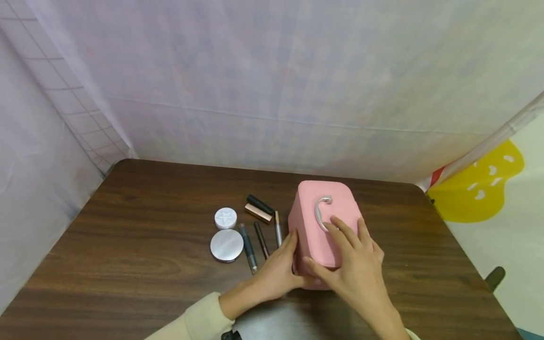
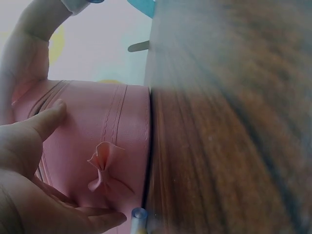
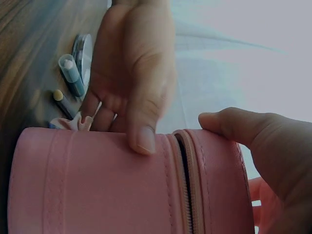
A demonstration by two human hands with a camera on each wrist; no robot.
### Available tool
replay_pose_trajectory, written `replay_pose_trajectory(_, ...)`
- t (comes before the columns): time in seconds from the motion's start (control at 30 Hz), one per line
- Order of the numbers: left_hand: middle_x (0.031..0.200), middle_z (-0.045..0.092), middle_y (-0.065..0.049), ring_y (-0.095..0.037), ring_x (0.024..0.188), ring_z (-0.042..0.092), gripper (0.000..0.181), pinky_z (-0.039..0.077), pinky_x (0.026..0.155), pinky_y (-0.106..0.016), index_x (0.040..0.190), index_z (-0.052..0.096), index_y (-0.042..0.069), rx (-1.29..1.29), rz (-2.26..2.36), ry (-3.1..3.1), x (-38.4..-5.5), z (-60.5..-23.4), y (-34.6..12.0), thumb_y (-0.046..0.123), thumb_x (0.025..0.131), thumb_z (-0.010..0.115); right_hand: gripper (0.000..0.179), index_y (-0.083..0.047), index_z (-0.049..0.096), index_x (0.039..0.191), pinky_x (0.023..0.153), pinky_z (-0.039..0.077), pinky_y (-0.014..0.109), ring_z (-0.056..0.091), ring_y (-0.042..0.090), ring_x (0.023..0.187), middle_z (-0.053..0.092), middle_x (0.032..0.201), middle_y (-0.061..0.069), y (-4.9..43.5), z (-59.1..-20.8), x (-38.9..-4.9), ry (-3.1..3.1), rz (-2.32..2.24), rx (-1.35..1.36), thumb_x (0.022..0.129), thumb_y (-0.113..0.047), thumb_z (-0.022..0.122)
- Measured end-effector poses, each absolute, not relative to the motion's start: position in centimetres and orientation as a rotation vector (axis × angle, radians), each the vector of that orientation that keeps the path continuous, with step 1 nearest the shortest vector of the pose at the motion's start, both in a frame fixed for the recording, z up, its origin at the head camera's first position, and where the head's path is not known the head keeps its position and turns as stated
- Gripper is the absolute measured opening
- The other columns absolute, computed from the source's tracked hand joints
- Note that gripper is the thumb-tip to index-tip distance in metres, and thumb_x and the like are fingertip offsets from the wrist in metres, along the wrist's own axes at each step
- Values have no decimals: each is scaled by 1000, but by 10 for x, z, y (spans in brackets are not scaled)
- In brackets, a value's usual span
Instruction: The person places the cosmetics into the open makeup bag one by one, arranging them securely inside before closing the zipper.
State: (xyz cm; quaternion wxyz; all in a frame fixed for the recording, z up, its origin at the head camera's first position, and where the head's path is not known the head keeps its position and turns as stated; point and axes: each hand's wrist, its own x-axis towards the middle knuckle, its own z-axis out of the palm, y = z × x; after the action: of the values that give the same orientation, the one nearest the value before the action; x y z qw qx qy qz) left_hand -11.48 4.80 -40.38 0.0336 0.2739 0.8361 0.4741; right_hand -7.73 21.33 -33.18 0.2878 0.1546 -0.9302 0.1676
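Observation:
A pink cosmetic case [image 1: 316,245] stands upright on the wooden table, with a curved silver handle [image 1: 318,215] on its lid. My left hand [image 1: 278,274] holds the case at its near left corner, thumb on the front and fingers along the side. A pink bow [image 2: 102,168] decorates that side, close to the left fingers. Over the lid, my right hand [image 1: 361,264] grips with the thumb at the near edge and fingers spread across the top and right side. In the right wrist view, the zipper [image 3: 187,185] below the lid shows a dark gap between its teeth.
Left of the case lie a silver round compact [image 1: 227,245], a white star-topped jar [image 1: 225,218], a black tube [image 1: 260,204], a rose-gold tube [image 1: 258,213] and several slim makeup pens [image 1: 248,248]. A pale curtain [image 1: 272,94] hangs behind the table [image 1: 127,245].

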Motion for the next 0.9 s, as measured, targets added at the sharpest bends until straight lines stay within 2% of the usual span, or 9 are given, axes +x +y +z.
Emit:
replay_pose_trajectory(0.13,152,19,-26,-32,136,29,113,29,107,-40,147,14,-10,842,1482,2562,-115,-404,47,45,74,80,71,-6,65,120,87,33,71,39,57,121,60,127,11,218,-325,-78,-2453,602,430,59,-36,88)
replay_pose_trajectory(0.3,153,18,-25,-33,138,25,109,26,109,-42,149,15,-7,824,1461,2577,-115,-405,46,39,75,80,70,-9,61,128,99,35,57,38,46,128,59,129,11,229,-314,-75,-2502,876,326,65,-27,88)
replay_pose_trajectory(0.37,153,19,-24,-33,138,26,109,27,109,-42,149,14,-6,813,1443,2592,-115,-405,46,39,75,80,68,-17,59,131,100,40,42,42,39,128,58,130,10,234,-311,-72,-2526,981,235,69,-25,86)
replay_pose_trajectory(0.43,153,20,-22,-32,137,28,110,28,108,-42,150,13,-4,806,1450,2587,-115,-405,48,40,75,80,67,-25,56,134,94,43,26,50,30,120,58,129,6,239,-308,-69,-2541,1064,141,73,-24,84)
replay_pose_trajectory(0.53,154,22,-18,-30,135,32,113,31,106,-41,152,10,1,812,1490,2577,-114,-405,50,43,73,80,66,-34,53,136,82,39,11,53,18,110,57,131,1,244,-304,-66,-2557,1163,18,78,-24,80)
replay_pose_trajectory(0.63,154,24,-15,-29,134,35,115,32,106,-41,153,8,7,817,1532,2568,-113,-405,50,42,72,81,64,-36,51,138,79,41,13,51,17,107,55,132,-1,246,-302,-65,-2561,1235,-48,81,-25,78)
replay_pose_trajectory(0.77,154,23,-14,-27,134,34,117,31,106,-39,154,6,10,820,1568,2556,-114,-406,50,40,71,83,60,-29,51,139,79,44,14,50,19,110,51,135,7,249,-302,-64,-2512,1353,-61,85,-20,73)
replay_pose_trajectory(0.9,156,20,-11,-26,134,34,118,32,106,-40,154,2,14,831,1628,2507,-116,-406,50,41,72,82,54,-21,51,139,82,44,13,53,10,110,52,133,8,253,-302,-65,-2442,1451,-31,88,-14,67)
